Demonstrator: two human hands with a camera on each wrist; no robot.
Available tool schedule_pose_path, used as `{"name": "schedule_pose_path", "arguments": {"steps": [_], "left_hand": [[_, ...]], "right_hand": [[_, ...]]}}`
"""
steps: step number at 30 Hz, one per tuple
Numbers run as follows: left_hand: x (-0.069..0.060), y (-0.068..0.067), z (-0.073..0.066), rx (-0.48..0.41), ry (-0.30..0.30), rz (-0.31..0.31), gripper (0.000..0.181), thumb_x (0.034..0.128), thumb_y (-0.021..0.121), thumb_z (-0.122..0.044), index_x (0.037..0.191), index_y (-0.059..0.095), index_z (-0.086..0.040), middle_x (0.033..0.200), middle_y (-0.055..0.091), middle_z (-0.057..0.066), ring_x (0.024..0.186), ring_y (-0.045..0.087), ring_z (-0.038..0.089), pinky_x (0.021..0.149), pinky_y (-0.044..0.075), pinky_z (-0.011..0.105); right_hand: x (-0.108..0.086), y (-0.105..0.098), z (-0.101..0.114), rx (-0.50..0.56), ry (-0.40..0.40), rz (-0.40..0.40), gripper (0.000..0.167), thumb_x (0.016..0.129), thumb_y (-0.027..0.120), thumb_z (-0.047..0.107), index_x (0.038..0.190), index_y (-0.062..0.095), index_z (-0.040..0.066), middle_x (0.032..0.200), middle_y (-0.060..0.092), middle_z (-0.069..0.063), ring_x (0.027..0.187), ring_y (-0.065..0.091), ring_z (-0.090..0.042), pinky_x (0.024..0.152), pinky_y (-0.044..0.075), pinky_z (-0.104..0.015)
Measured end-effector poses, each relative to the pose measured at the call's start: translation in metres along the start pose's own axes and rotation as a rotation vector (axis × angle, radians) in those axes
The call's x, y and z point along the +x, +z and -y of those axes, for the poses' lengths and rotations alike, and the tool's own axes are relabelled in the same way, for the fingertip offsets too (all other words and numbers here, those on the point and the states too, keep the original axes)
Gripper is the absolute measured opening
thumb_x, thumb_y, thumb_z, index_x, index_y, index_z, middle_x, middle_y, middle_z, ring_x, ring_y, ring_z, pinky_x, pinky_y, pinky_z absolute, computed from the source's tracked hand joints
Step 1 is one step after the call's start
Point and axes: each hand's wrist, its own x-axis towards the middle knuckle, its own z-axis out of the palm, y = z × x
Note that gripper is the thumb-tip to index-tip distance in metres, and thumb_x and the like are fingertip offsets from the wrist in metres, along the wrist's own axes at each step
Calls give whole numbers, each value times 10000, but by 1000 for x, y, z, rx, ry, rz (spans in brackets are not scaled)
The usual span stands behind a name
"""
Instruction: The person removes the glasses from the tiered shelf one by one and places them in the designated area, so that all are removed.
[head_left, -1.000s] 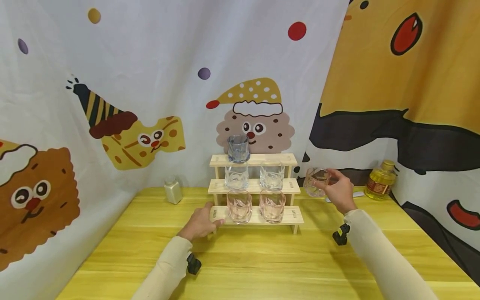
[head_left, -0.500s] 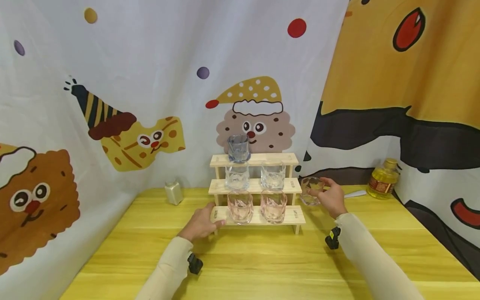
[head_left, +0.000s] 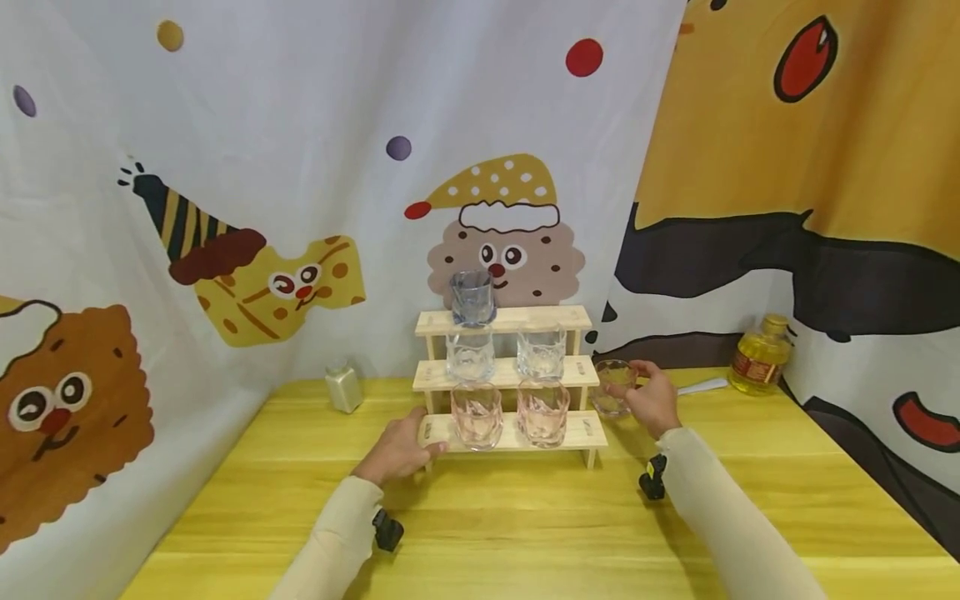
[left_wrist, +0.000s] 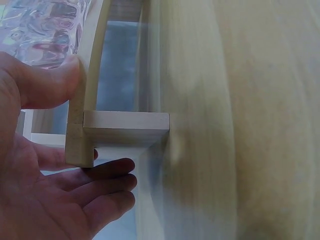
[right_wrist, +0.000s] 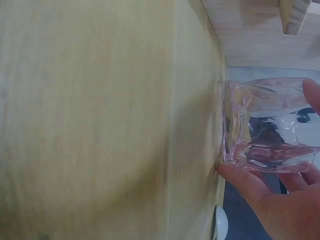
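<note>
A three-tier wooden display stand [head_left: 441,428] holds several faceted glasses. At the left end of its lowest board, my left hand [head_left: 397,448] grips the wood. In the left wrist view, that hand's thumb [left_wrist: 52,85] presses the board's edge while other fingers reach underneath. My right hand [head_left: 652,402] holds a pinkish glass [head_left: 611,390] upright just right of the stand. The right wrist view places this glass [right_wrist: 275,125] with its base at the tabletop; whether it touches is unclear. Two pink glasses, including one pink glass [head_left: 477,418], stand on the bottom tier.
Two clear glasses, including one clear glass [head_left: 470,357], are on the middle tier. A bluish glass [head_left: 472,298] sits top left. A white-handled utensil [head_left: 703,387] and an oil bottle [head_left: 760,358] are at right; a small jar [head_left: 344,388] is at left.
My right hand has lowered the pinkish glass and carried it slightly left, closer to the stand and the table. The left hand has stayed on the stand.
</note>
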Motion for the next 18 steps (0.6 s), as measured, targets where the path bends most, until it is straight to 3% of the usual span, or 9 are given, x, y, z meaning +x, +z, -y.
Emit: {"name": "schedule_pose_path", "arguments": {"steps": [7, 11, 18], "left_hand": [[0, -2, -2, 6, -12, 5, 764, 929, 720, -326, 1512, 360, 12, 1417, 527, 319, 1280, 541, 475, 1068, 437, 593], [0, 0, -3, 19, -2, -1, 742, 924, 726, -312, 1492, 384, 21, 1382, 552, 320, 1247, 562, 475, 1048, 455, 586], [0, 0, -3, 8, 13, 3, 732, 926, 724, -298, 1488, 385, 28, 1335, 589, 307, 1183, 609, 442, 1009, 484, 568]], "right_hand": [[-1, 1, 3, 6, -3, 12, 779, 843, 816, 269, 1470, 434, 10, 1449, 462, -250, 1133, 540, -328, 773, 468, -289], [-3, 0, 3, -1, 0, 46, 799, 852, 808, 283, 1485, 405, 6, 1470, 439, -257, 1089, 543, -311, 735, 462, -276], [0, -2, 1, -9, -11, 133, 806, 898, 764, 315, 1518, 332, 35, 1468, 420, -217, 1241, 531, -367, 868, 498, -344]]}}
